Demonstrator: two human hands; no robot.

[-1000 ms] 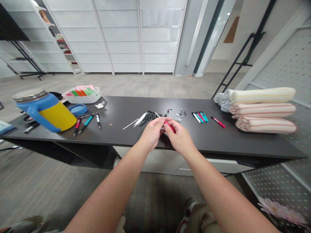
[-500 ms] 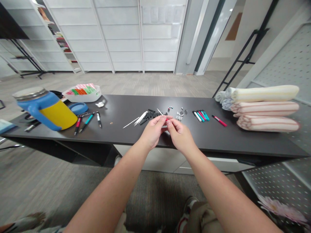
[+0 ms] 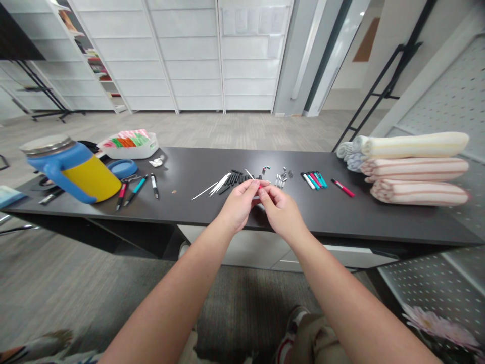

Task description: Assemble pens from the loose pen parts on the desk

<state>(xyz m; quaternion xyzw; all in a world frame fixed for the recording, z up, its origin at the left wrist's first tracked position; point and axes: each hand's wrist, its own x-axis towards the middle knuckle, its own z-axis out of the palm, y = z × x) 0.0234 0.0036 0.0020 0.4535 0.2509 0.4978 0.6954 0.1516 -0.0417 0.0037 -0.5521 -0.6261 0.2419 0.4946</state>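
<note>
My left hand [image 3: 238, 206] and my right hand [image 3: 279, 212] meet above the middle of the dark table [image 3: 182, 212], fingertips pinching a small red pen part [image 3: 260, 186]. Most of that part is hidden by my fingers. A thin white refill [image 3: 249, 174] rises just behind my left fingertips, and I cannot tell whether it is held. Left of my hands lie several white refills [image 3: 220, 183] and several black pen barrels [image 3: 234, 179]. Small metal pen parts [image 3: 281, 178] lie to the right of my fingers.
A blue-and-yellow lidded mug [image 3: 74, 171], a white tray of coloured items [image 3: 128, 146] and several pens [image 3: 136, 188] stand on the table's left. Further pens [image 3: 313, 181] lie to the right, before stacked rolled striped towels [image 3: 415, 169].
The red part, which stuck out down-right from my right hand a second ago, is now drawn in between my fingertips. My hands have moved slightly closer together and up.
</note>
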